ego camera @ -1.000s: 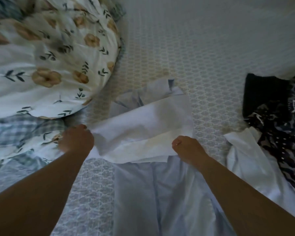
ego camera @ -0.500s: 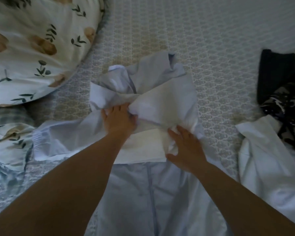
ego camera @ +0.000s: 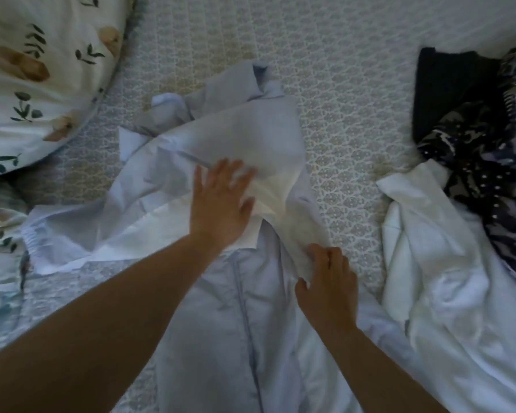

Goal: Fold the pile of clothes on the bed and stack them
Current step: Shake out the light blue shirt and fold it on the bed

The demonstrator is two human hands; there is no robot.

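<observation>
Pale blue shirt [ego camera: 236,323] lies long axis toward the viewer; left hand [ego camera: 221,204] spread flat on its folded upper part. Right hand [ego camera: 328,278] pinches the right edge, just beside; unfolded sleeve [ego camera: 72,234] trails left, nearer the left hand.

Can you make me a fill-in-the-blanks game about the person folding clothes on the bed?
1. The left hand lies flat on the pale ____ shirt.
2. The right hand pinches the shirt's ____ edge.
3. The crumpled white garment lies to the ____ of the shirt.

Missing words: blue; right; right
</observation>
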